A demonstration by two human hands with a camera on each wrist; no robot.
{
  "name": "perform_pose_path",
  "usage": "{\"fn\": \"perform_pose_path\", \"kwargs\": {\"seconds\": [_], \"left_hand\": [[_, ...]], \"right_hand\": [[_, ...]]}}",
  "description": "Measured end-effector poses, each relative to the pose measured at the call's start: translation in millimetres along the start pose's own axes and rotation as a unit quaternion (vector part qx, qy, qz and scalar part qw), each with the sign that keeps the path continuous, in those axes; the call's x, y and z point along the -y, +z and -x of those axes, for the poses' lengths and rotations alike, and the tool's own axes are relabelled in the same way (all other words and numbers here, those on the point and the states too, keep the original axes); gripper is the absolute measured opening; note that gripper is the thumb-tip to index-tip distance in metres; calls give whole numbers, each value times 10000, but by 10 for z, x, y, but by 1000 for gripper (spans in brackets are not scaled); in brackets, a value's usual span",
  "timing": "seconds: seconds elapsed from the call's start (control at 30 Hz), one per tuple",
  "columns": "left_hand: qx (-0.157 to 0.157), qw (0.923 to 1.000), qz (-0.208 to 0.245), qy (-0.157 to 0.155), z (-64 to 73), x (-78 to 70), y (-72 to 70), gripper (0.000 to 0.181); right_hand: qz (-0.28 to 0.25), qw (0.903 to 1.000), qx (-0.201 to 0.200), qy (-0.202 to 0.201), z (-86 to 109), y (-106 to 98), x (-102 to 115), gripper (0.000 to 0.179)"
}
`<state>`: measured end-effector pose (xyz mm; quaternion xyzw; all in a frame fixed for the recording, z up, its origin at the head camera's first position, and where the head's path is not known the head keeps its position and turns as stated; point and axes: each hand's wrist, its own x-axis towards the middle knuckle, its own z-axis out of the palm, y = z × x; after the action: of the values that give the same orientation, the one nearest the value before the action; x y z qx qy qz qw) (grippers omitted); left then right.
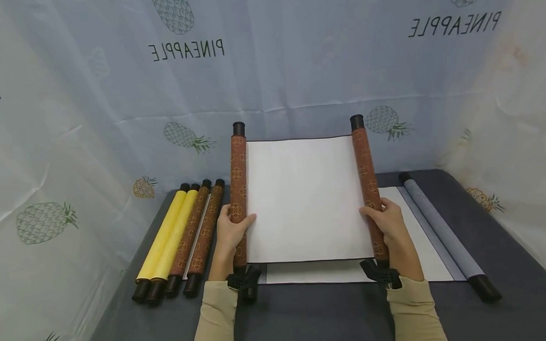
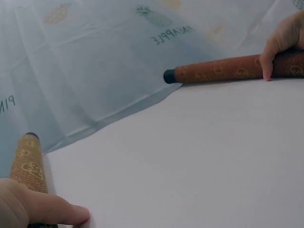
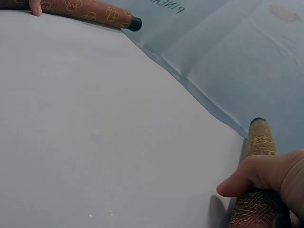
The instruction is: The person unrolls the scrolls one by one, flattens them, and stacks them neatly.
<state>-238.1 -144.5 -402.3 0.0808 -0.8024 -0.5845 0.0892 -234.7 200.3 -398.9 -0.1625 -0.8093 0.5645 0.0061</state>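
A brown patterned hanging scroll with black end knobs is partly unrolled, its blank white paper (image 1: 305, 199) stretched between two rollers. My left hand (image 1: 230, 232) grips the left roller (image 1: 238, 176), thumb lying over the paper's edge. The right roller (image 1: 367, 169) is held by my right hand (image 1: 390, 225), with its thumb also on the paper side. The scroll is raised, facing me. Below and behind it, a grey scroll (image 1: 442, 230) lies unrolled on the table, its middle and most of its left roller hidden. Both wrist views show the taut white sheet (image 2: 190, 152) between the hands.
Left on the dark table (image 1: 319, 319) lie two rolled yellow scrolls (image 1: 164, 234) and two rolled brown scrolls (image 1: 205, 233), side by side. A pale curtain (image 1: 287, 64) printed with pineapples hangs behind and along both sides.
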Motion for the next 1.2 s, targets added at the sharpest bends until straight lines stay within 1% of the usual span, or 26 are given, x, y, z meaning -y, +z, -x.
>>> {"fn": "perform_pose_path", "kwargs": {"seconds": [0.13, 0.23, 0.43, 0.57, 0.67, 0.83, 0.97, 1.07, 1.2], "left_hand": [[-56, 10000, 38, 64, -6, 15, -23, 55], [-91, 9999, 49, 30, -12, 15, -39, 54], [-216, 9998, 42, -19, -11, 16, -70, 54], [-282, 9996, 5, 28, -13, 38, -87, 51], [-233, 9997, -18, 61, -13, 50, -93, 53], [-70, 9998, 121, 145, -17, 48, -94, 58], [34, 9992, 335, 227, -25, 20, -85, 66], [73, 9987, 447, 227, -30, 4, -77, 71], [75, 9982, 573, 179, -31, 3, -73, 71]], "right_hand": [[-70, 9999, -83, 1, 5, -25, -4, 68], [-50, 10000, -76, -21, -6, -58, -8, 67], [46, 9999, 123, 25, -9, -107, -8, 71], [68, 9997, 235, 88, 12, -122, -6, 73], [53, 9996, 243, 99, 17, -129, -3, 75], [47, 9998, 186, 4, 14, -129, -4, 67], [-11, 10000, 42, -31, 7, -121, 5, 65], [-82, 9999, -97, 61, 6, -107, 12, 64], [-90, 9997, -226, 67, 11, -107, 5, 62]]}}
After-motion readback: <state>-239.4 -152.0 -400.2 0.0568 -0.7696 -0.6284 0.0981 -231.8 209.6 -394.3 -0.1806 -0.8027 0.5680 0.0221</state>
